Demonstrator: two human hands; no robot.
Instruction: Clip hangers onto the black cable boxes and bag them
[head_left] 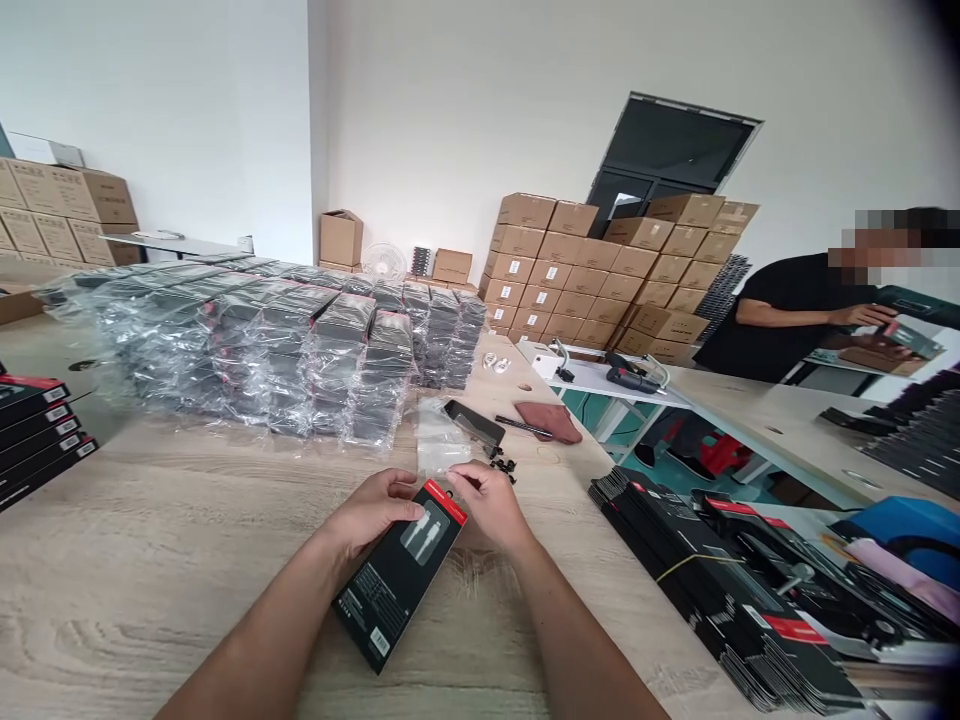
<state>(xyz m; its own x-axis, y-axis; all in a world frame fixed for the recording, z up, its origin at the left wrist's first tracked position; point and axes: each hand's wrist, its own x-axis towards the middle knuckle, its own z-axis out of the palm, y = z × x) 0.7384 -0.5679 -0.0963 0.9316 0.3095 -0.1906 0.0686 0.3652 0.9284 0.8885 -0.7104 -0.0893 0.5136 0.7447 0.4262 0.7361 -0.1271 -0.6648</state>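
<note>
1. From my feed, the left hand [373,510] is half closed, its fingers curved over the long edge of a black cable package [397,580] near the red top end. The palm and fingertips are partly hidden from this angle.
2. The right hand [491,503] is curled inward, and its fingers [480,490] pinch the package's top corner. I can't make out exactly where the thumb meets the card.
3. The package is tilted on a light wood table [150,600], between my two forearms, with its lower end appearing to rest on the wood. Its small print is too blurred to read.
4. Just beyond the right hand lie a clear plastic bag [439,442], a flat black piece [474,423], and a small cluster of black parts [501,466]. I can't identify those parts.
5. Farther right are a thin dark pen [523,427] and a maroon cloth pouch [551,422].
6. Shrink-wrapped stacks of packages [300,350] fill the table ahead, and more black packages [720,590] lie to the right, cut off by the frame.
7. Brown cartons [592,270] stand against the far wall. At the right edge, a co-worker [787,320] holds a dark handheld tool [911,305] that is partly cut off.
</note>
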